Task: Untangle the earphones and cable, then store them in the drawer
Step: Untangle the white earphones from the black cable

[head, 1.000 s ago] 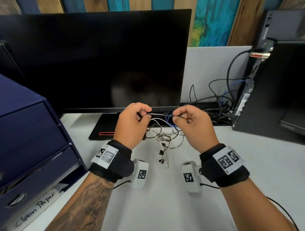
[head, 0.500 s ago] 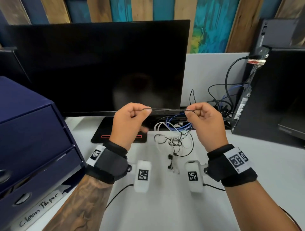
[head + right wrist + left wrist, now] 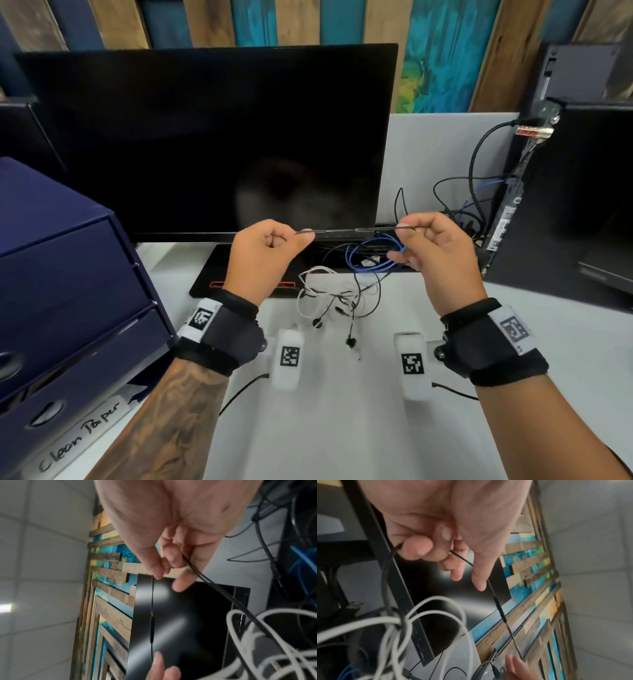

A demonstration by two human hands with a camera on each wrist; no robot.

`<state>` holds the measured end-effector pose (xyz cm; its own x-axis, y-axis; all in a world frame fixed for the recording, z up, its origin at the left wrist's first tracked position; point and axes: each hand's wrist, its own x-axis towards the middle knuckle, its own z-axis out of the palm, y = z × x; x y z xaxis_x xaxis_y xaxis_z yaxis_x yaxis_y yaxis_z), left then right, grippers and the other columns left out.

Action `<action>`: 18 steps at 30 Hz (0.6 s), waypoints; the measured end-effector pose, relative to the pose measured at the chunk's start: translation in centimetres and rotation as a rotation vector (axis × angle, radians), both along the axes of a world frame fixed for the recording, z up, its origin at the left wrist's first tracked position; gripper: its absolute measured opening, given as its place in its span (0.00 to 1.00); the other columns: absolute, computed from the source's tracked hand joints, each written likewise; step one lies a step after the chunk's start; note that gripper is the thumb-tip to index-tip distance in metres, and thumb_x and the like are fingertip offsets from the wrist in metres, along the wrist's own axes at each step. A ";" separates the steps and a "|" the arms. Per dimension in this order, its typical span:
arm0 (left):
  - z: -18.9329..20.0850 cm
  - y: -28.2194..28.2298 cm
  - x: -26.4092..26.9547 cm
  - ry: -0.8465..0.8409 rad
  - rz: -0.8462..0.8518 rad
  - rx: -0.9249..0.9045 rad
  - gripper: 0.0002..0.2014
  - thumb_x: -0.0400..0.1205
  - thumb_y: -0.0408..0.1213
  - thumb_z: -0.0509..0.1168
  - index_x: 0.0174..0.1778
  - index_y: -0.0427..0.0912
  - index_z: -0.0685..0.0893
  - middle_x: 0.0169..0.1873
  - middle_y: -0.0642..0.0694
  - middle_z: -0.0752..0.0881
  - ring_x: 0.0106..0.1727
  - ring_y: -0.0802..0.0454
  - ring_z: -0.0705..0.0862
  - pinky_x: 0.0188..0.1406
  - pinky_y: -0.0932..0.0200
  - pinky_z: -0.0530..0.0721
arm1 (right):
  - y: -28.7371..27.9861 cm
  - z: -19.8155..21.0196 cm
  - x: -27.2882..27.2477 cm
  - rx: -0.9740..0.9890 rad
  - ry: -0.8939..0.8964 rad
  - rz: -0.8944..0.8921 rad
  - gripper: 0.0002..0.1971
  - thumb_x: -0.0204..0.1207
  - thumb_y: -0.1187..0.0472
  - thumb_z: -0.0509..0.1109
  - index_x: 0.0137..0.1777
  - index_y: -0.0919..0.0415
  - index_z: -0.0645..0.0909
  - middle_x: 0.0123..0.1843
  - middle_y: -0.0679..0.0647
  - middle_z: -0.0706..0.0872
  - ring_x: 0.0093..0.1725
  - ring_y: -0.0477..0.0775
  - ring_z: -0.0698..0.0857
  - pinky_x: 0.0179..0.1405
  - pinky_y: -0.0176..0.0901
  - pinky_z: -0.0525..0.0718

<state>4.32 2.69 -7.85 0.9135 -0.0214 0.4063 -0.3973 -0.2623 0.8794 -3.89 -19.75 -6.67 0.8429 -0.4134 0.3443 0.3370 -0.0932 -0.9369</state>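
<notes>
Both hands are raised in front of the monitor with a black earphone wire [image 3: 342,230] pulled taut between them. My left hand [image 3: 303,234] pinches one end between thumb and fingers. My right hand [image 3: 402,228] pinches the other end. An inline remote [image 3: 499,608] sits on the stretched part and also shows as the remote [image 3: 151,628] in the right wrist view. Below the hands hangs the tangle: a white cable [image 3: 318,284] looped with black wire, and black earbuds [image 3: 351,339] dangling just above the desk. The dark blue drawer unit [image 3: 68,291] stands at the left, its drawers closed.
A large black monitor [image 3: 205,144] stands right behind the hands, its base [image 3: 205,284] on the white desk [image 3: 342,428]. A black computer tower [image 3: 565,205] with several plugged cables and a blue cable [image 3: 370,255] is at the right.
Over the last second my hands have drawn apart, stretching the black wire straight between them. The tangle now hangs lower and looser beneath it.
</notes>
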 end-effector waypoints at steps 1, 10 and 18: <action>0.1 0.0 0.0 0.041 -0.002 -0.046 0.12 0.75 0.46 0.80 0.34 0.44 0.87 0.23 0.54 0.78 0.27 0.60 0.74 0.31 0.64 0.75 | 0.1 0.1 -0.1 0.083 0.004 0.060 0.06 0.82 0.72 0.70 0.49 0.61 0.83 0.32 0.57 0.77 0.26 0.46 0.76 0.33 0.41 0.88; -0.9 1.2 1.0 -0.084 0.124 0.245 0.15 0.74 0.51 0.79 0.32 0.47 0.84 0.24 0.54 0.78 0.28 0.58 0.75 0.33 0.62 0.78 | -0.6 -0.4 0.6 -0.431 0.051 -0.163 0.05 0.78 0.66 0.76 0.43 0.57 0.85 0.32 0.61 0.84 0.29 0.44 0.78 0.34 0.26 0.79; -1.1 1.5 0.7 -0.043 0.154 0.616 0.17 0.76 0.58 0.75 0.33 0.49 0.84 0.25 0.53 0.81 0.31 0.55 0.81 0.30 0.61 0.75 | -1.4 -0.2 0.7 -0.772 0.147 -0.255 0.04 0.76 0.63 0.74 0.41 0.53 0.85 0.28 0.52 0.82 0.32 0.50 0.82 0.36 0.37 0.82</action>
<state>5.03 4.18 -8.91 0.9079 -0.1322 0.3978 -0.3460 -0.7721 0.5330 -3.19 -21.19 -6.85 0.8140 -0.2903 0.5031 0.0972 -0.7858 -0.6108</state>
